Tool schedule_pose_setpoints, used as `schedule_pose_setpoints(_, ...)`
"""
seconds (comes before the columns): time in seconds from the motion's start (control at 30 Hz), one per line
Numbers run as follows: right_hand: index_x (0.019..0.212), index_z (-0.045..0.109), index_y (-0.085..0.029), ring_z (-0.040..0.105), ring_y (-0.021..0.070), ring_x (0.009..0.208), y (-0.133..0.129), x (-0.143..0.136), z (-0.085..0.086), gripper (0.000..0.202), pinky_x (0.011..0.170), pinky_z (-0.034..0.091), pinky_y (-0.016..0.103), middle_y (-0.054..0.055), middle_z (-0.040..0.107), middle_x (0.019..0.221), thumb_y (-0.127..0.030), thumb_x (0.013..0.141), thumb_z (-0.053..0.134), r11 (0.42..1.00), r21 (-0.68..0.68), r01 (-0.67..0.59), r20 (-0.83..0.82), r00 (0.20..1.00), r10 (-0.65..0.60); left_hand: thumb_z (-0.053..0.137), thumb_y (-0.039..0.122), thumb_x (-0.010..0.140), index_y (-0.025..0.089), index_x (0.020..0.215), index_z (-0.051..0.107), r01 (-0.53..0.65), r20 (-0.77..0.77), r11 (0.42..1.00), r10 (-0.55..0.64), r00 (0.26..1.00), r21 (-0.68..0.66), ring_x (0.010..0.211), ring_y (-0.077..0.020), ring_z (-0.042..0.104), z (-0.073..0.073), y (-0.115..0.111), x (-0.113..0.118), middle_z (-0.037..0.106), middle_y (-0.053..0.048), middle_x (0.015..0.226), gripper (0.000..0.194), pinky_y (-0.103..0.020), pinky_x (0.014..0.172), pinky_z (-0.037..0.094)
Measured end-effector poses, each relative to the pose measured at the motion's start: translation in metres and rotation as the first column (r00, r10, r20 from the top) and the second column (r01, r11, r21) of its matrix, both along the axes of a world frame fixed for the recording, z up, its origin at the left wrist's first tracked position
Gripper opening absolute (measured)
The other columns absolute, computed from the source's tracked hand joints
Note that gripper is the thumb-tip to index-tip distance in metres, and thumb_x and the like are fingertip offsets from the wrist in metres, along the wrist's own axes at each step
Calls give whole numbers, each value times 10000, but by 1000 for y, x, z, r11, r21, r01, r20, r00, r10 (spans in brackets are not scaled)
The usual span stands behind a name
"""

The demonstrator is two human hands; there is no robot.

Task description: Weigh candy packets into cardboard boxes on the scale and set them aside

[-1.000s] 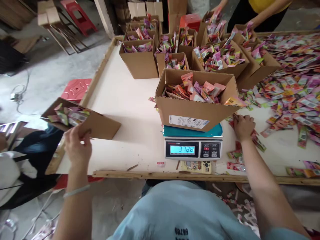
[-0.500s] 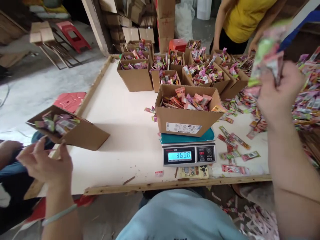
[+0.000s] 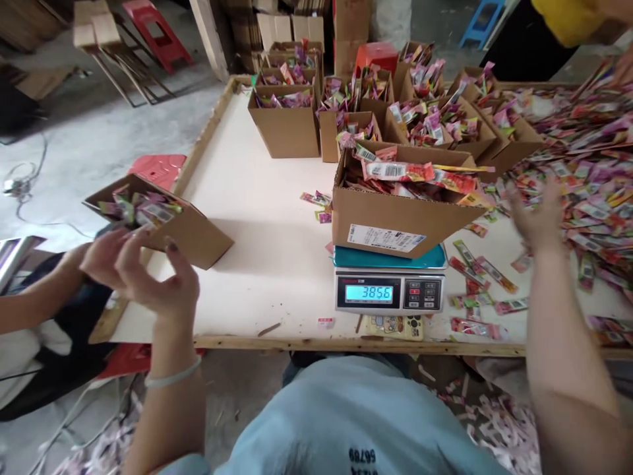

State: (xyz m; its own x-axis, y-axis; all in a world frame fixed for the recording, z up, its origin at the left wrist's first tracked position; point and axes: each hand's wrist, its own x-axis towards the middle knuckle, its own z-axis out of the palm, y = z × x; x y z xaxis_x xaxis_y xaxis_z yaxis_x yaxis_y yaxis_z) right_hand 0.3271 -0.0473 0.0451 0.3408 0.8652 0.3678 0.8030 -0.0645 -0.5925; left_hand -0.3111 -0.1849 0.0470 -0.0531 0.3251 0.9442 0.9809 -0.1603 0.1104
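Note:
A cardboard box [image 3: 395,218] full of small wrapped packets sits tilted on the teal pan of a digital scale [image 3: 390,290], whose display looks like 3856. My left hand [image 3: 148,270] is raised over the table's left side with its fingers curved apart and nothing in them. Just beyond it a second box [image 3: 198,234] of packets leans at the table's left edge. To the right of the scale, my right hand [image 3: 537,214] is over the scattered packets, its fingers spread and somewhat blurred, with no packet visible in them.
Several packet-filled boxes [image 3: 291,128] stand along the table's back. A large heap of packets [image 3: 593,178] covers the right side. Under the scale's front lies a patterned phone-like object [image 3: 393,326]. Another person's arm [image 3: 44,290] is at the left; someone in yellow stands back right.
The packets my right hand held are gone from it, and it is lower and open. More packets lie on top in the scale box. The display rose from about 3698. The view has shifted.

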Motion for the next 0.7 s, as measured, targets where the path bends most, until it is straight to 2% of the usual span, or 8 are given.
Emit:
schedule_pose_setpoints(0.07, 1499, 507, -64, 399, 409, 1513, 5, 15, -77, 912, 1206, 319, 606, 376, 390, 1590, -663, 856, 746, 981, -181, 76, -42, 996, -84, 653, 313, 847, 100, 1262, 677, -1, 74, 998, 5, 997, -58, 1235, -322, 591, -2, 12, 15, 610, -189, 1228, 467, -594, 1120, 486)
schedule_pose_setpoints(0.13, 1414, 550, -57, 347, 435, 1497, 12, 13, -134, 840, 1185, 276, 667, 399, 333, 1607, -630, 837, 759, 958, -258, 128, -49, 988, -145, 677, 309, 848, 111, 1219, 674, 21, 190, 988, 8, 982, -151, 1249, -317, 594, -3, 22, 31, 596, -185, 1248, 420, -606, 1157, 476)
schedule_pose_setpoints(0.23, 1197, 639, -80, 401, 399, 1395, 27, 7, -169, 515, 1130, 276, 678, 393, 472, 1484, -472, 873, 719, 954, -257, 155, -8, 987, -162, 694, 284, 860, 127, 1192, 664, 94, 269, 971, -32, 963, -221, 1240, -306, 608, -4, 30, 50, 558, -189, 1302, 368, -618, 1171, 485)
schedule_pose_setpoints(0.37, 807, 567, -194, 536, 235, 1003, 42, 14, -166, 236, 935, 413, 473, 183, 652, 1032, -385, 897, 670, 976, -210, 56, 48, 998, -47, 671, 260, 905, 136, 1209, 642, 111, 165, 962, -71, 984, -249, 1262, -291, 600, -2, 29, 69, 541, -179, 1310, 329, -570, 1111, 550)
schedule_pose_setpoints(0.47, 699, 437, -236, 365, 127, 660, 35, 18, -159, 301, 763, 379, 377, 0, 475, 714, -316, 921, 624, 976, -220, -6, 75, 997, 23, 659, 246, 925, 143, 1193, 636, 123, 136, 955, -89, 987, -269, 1239, -274, 622, -1, 28, 77, 537, -176, 1317, 288, -551, 1100, 562)
schedule_pose_setpoints(0.53, 679, 381, -249, 226, 97, 588, 23, 19, -149, 338, 711, 346, 350, -58, 337, 625, -276, 907, 630, 976, -219, -8, 95, 995, 30, 653, 253, 936, 146, 1180, 646, 137, 153, 948, -96, 984, -287, 1207, -260, 639, -1, 31, 81, 539, -173, 1317, 267, -541, 1100, 564)
schedule_pose_setpoints(0.6, 679, 353, -258, 221, 99, 570, 13, 21, -129, 352, 687, 341, 328, -60, 314, 595, -271, 909, 620, 984, -180, 7, 119, 993, 15, 653, 266, 943, 152, 1184, 661, 174, 148, 949, -139, 979, -263, 1162, -248, 658, 1, 36, 86, 545, -164, 1318, 267, -533, 1087, 569)
schedule_pose_setpoints(0.7, 675, 327, -273, 457, 158, 674, 11, 22, -73, 335, 757, 424, 331, 16, 452, 655, -279, 944, 527, 999, -32, 40, 167, 985, -34, 648, 232, 968, 176, 1242, 670, 285, 85, 945, -275, 958, -159, 1151, -252, 691, 5, 47, 98, 550, -148, 1348, 281, -517, 1053, 587)
